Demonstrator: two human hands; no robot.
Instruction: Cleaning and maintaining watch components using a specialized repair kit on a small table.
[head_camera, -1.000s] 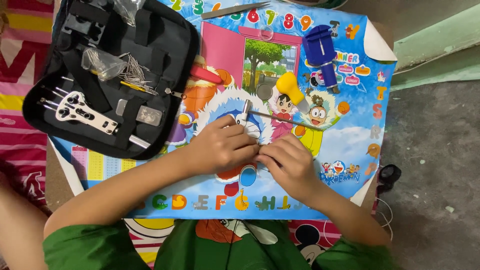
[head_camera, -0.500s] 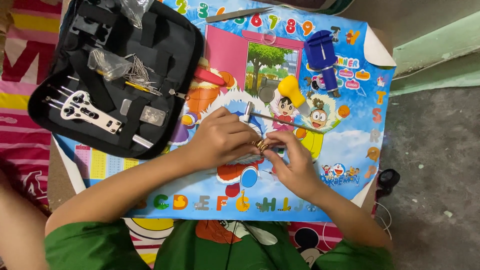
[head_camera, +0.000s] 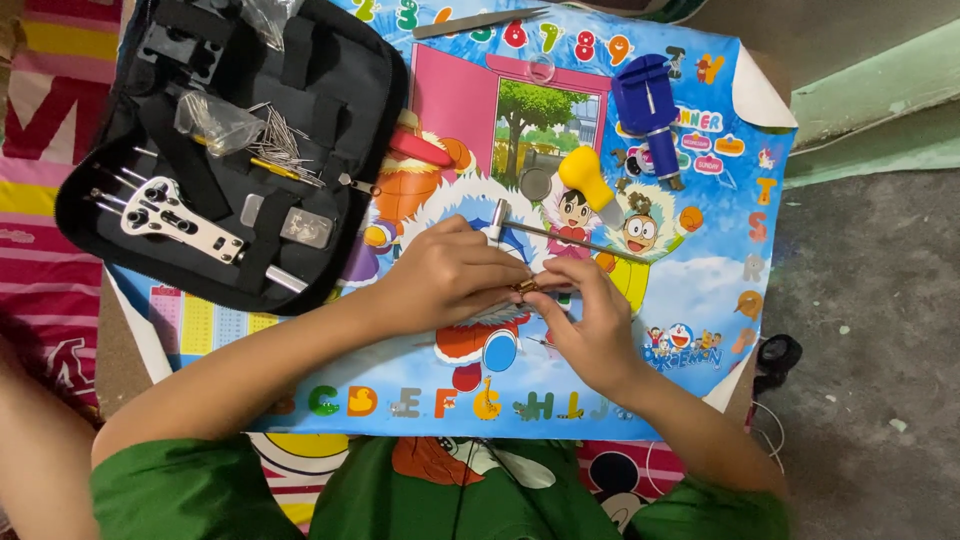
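I see my left hand (head_camera: 445, 280) curled almost shut near the middle of the cartoon poster (head_camera: 690, 300), fingers folded over and pinching a small gold-coloured piece (head_camera: 524, 288) that peeks out at its fingertips. My right hand (head_camera: 590, 325) meets it from the other side, thumb and forefinger pressed together on the same gold piece, the remaining fingers loosely bent and resting on the poster. The two hands touch at the fingertips, so the piece sits between them, a little below the middle of the poster and well in from its edges; I cannot tell what it is, since most of it is hidden. A small hammer (head_camera: 545, 232) with a metal head and thin handle lies just above my hands, its head against the top of my left hand. Beyond it, toward the far edge, stand a yellow block (head_camera: 585, 178) and a blue tool (head_camera: 648, 105), and a pair of tweezers (head_camera: 480, 22) lies along the far edge itself. An open black tool case (head_camera: 340, 90) covers the far left corner of the poster, with a silver wrench (head_camera: 180, 218) and a bundle of thin pins (head_camera: 278, 145) inside it.
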